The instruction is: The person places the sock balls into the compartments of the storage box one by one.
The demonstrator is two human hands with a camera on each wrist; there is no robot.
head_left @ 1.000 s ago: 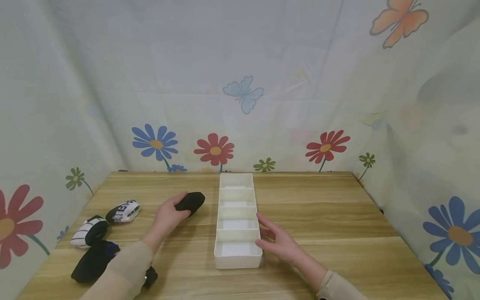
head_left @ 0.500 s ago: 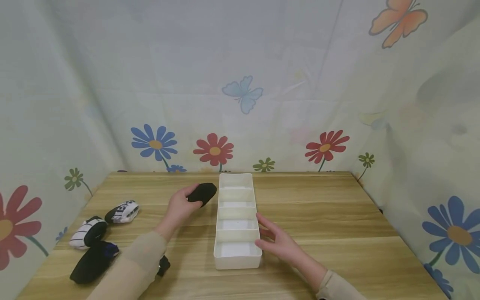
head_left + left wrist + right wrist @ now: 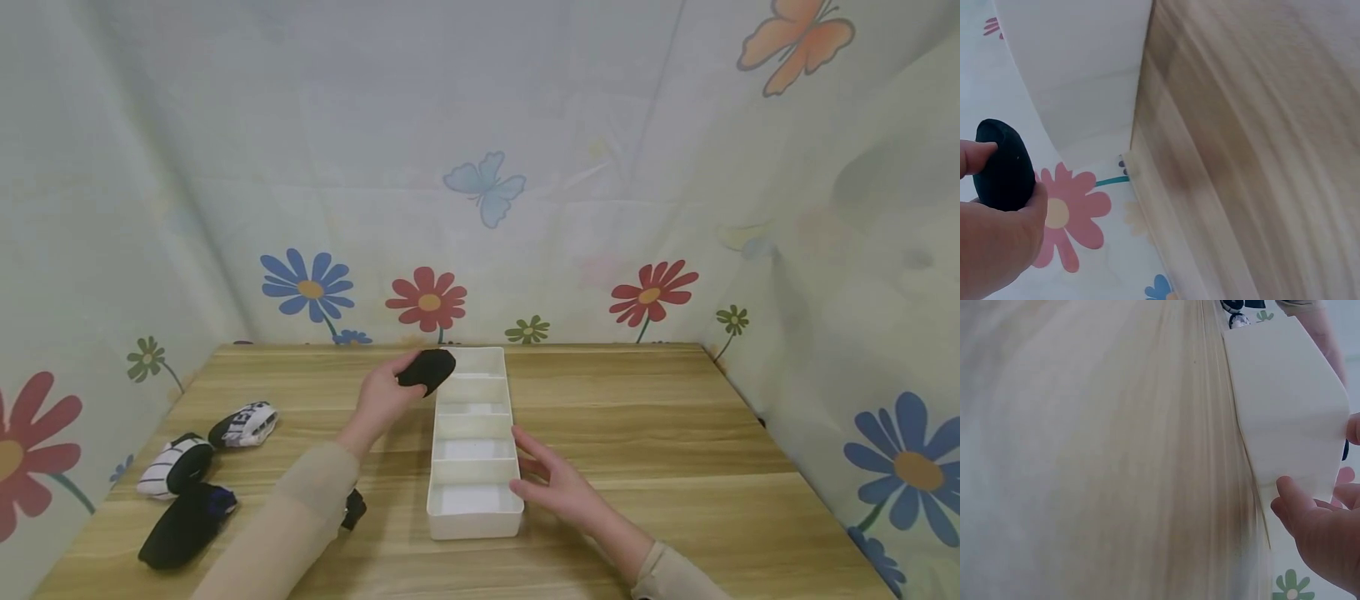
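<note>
My left hand (image 3: 386, 396) pinches a folded black sock (image 3: 431, 369) between thumb and fingers, over the left rim of the far compartments of a white divided box (image 3: 475, 525). In the left wrist view, the black sock (image 3: 1005, 169) stands upright between the fingertips, beside the box's outer wall (image 3: 1085, 81). My right hand (image 3: 558, 483) holds the right side of the box. In the right wrist view, the thumb is at the rim and other fingers (image 3: 1294, 497) press the outer wall. The box's visible compartments contain nothing.
At the left on the wooden table (image 3: 637, 417) lie a black-and-white lettered sock (image 3: 243, 425), a striped sock (image 3: 176, 467) and a black sock with blue (image 3: 187, 527). A small black item (image 3: 354, 508) is partly hidden by the left sleeve. Flowered cloth (image 3: 337, 125) stands behind.
My left hand has carried the black sock right and away from me, from the table left of the box to over its far left rim. The right hand and box have stayed put.
</note>
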